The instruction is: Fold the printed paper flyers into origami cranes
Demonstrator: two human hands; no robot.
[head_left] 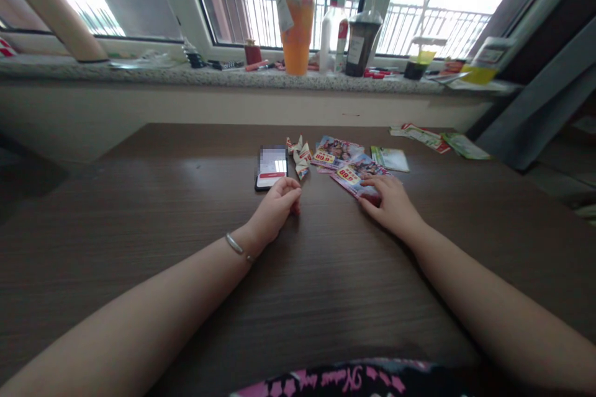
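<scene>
My left hand (pixel 274 208) rests on the dark wooden table (pixel 139 211), fingers curled round a small red thing I cannot make out. A phone (pixel 271 167) with a lit screen lies just beyond it. My right hand (pixel 391 201) lies flat, fingers spread, on the near end of a colourful printed leaflet (pixel 356 175). A second leaflet (pixel 336 152) lies behind it. Small folded paper pieces (pixel 300 155) sit between the phone and the leaflets.
A green leaflet (pixel 390 159) and more papers (pixel 431 138) lie at the back right. On the stone windowsill (pixel 139 74) stand an orange drink cup (pixel 295 22), a bottle (pixel 334 28), a dark drink cup (pixel 362 40) and small clutter. A cardboard tube (pixel 51 6) leans at left.
</scene>
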